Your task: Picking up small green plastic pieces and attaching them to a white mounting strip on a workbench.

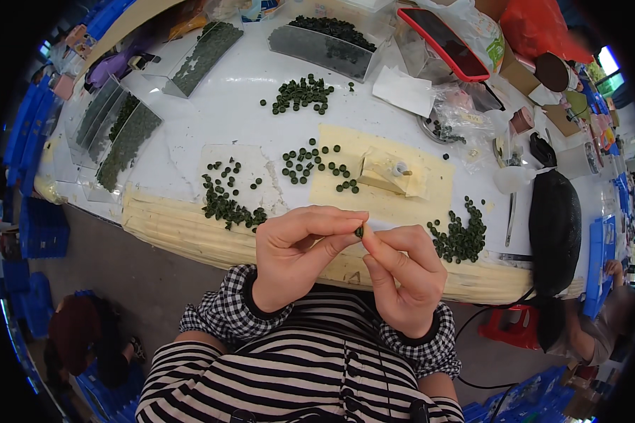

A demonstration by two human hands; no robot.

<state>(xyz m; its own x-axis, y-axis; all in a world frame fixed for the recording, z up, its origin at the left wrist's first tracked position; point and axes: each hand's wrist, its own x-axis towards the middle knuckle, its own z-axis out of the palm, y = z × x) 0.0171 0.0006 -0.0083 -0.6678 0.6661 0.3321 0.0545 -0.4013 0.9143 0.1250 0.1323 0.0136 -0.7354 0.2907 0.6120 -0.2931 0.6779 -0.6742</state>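
Observation:
Close in front of my body, both hands meet at the fingertips over a small dark green part point(359, 231). My left hand point(289, 254) pinches it between thumb and forefinger, and my right hand point(408, 275) is closed against its other side; the fingers cover most of it. Left of the hands lies a heap of small dark green pieces point(226, 209). Loose round green caps point(294, 171) are spread beyond the hands, next to a cream block point(384, 173) with a pale peg, on a yellow sheet point(331, 203). Another heap of green caps point(466, 236) lies to the right.
Farther back are another green pile point(302, 96) and clear bins point(322, 53) of green pieces. A red-cased phone point(444, 44) stands at the far right, above a white paper point(403, 92). A black bag point(554, 229) hangs by the right edge; a person point(85, 331) is at lower left.

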